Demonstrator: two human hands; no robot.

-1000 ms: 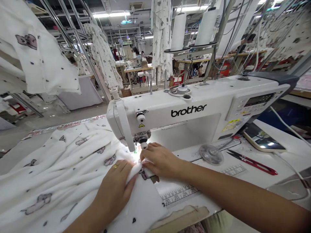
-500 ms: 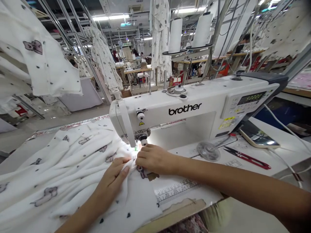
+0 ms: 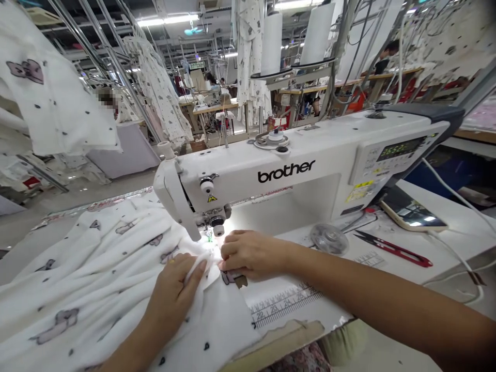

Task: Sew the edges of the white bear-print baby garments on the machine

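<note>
White printed fabric (image 3: 127,268) with grey bear figures and small dark marks spreads over the left of the machine bed. My left hand (image 3: 176,284) pinches a raised fold of it between thumb and fingers, just left of the needle area. Close to the lit presser foot (image 3: 210,238), my right hand (image 3: 248,254) has its fingers curled down on the fabric's edge; its fingertips are partly hidden. A small brown piece (image 3: 241,281) shows beneath that hand. Above both hands stands the head of a white brother sewing machine (image 3: 287,173).
Right of the machine bed lie red-handled thread snips (image 3: 395,248), a clear round plastic item (image 3: 329,239) and a phone (image 3: 413,209) with a cable. A ruler strip (image 3: 287,305) runs along the front edge. Thread cones (image 3: 271,44) stand behind; printed garments (image 3: 58,93) hang at left.
The camera view has shifted, so the machine sits further left. My left hand now lifts the fold higher, and a gap has widened between my two hands. The right hand stays near the needle.
</note>
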